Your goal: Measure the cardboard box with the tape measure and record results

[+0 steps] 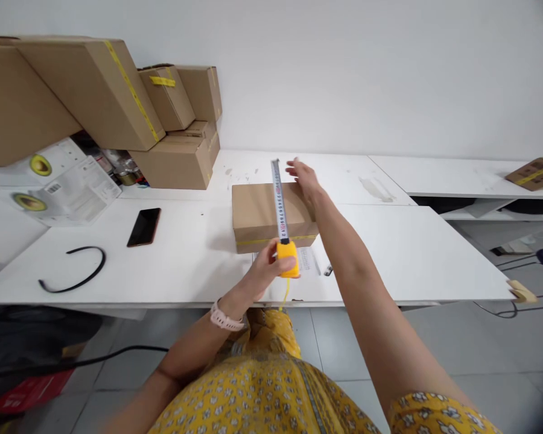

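Note:
My left hand [266, 265] is closed round a yellow tape measure case [288, 258] at the near edge of a small cardboard box [256, 214] on the white table [185, 265]. The tape's blade [279, 202] runs out across the box top to its far edge. My right hand [304, 178] reaches over the far right corner of the box with fingers stretched out, just right of the blade's tip and holding nothing. A pale watch sits on my left wrist.
A black phone [143, 226] and a curved black band [72, 271] lie on the left of the table. Stacked cardboard boxes [117, 102] and printed sheets [67, 187] crowd the back left. A paper and pen [312, 262] lie before the box. Another box [536, 172] sits far right.

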A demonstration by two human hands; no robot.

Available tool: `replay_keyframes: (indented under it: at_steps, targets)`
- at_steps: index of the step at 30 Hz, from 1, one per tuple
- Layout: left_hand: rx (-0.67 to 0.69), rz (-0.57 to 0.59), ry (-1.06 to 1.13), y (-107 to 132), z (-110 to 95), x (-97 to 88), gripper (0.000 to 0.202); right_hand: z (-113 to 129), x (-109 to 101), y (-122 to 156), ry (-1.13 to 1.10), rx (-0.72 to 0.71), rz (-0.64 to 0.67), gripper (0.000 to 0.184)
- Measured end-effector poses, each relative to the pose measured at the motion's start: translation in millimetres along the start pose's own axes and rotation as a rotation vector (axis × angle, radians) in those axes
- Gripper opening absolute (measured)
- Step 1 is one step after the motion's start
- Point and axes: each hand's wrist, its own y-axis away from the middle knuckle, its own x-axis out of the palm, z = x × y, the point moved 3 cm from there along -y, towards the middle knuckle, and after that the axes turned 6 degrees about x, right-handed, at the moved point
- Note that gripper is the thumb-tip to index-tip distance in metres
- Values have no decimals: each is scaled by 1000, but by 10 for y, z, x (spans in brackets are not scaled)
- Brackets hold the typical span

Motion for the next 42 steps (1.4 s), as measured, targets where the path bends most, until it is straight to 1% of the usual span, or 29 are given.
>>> replay_keyframes:
  at_steps: [1,3,5,7,9,10,12,14,16,19,20,21,22,23,25,27,29,31,33,38,42]
  targets:
    - [45,-33,-51,91,-25,-111,50,-26,-132,19,-27,-32,-59,57]
    - [123,-151,-163,260,-41,-386,58,-168,-413,157,-34,-106,-186,59]
    - [163,-303,-259,366,-15,-670,63,-413,-636,405,66,-76,-302,63]
    - [167,-389,-296,375,15,-877,61,-643,-708,683,171,-7,-257,66]
    - [164,-388,-282,294,-5,-983,56,-729,-682,916,242,-10,-198,62]
    - [170,-371,-268,234,-49,-1007,54,-703,-653,995,279,-40,-183,60]
    - [208,-333,-247,99,-205,-1032,55,-538,-599,1064,363,-132,-176,59]
    - [272,-306,-245,-36,-418,-1056,56,-307,-573,1024,460,-211,-192,57]
    - [319,-275,-257,-154,-618,-1083,55,-107,-581,914,567,-238,-260,50]
    - [349,-253,-279,-251,-787,-1073,51,55,-579,711,719,-279,-401,43]
    - [368,-257,-290,-249,-800,-1041,51,81,-551,648,750,-325,-417,41]
    - [385,-252,-302,-229,-786,-988,53,99,-506,590,767,-385,-404,39]
    - [392,-229,-307,-194,-744,-914,55,112,-446,538,774,-446,-364,35]
    - [382,-184,-301,-148,-674,-823,57,120,-379,493,770,-495,-310,32]
    - [285,-28,-248,-39,-455,-614,59,134,-246,426,750,-545,-219,29]
    - [143,114,-178,70,-193,-437,60,150,-154,382,734,-543,-215,29]
    - [41,179,-136,146,39,-340,59,164,-110,354,730,-527,-249,32]
    - [2,190,-126,176,198,-319,57,174,-96,335,730,-520,-248,38]
    - [-11,191,-123,176,284,-333,56,183,-96,323,733,-534,-226,44]
    - [-36,177,-98,122,342,-360,56,210,-110,323,770,-574,-203,49]
    - [-24,165,-120,59,420,-380,57,209,-116,314,833,-559,-183,48]
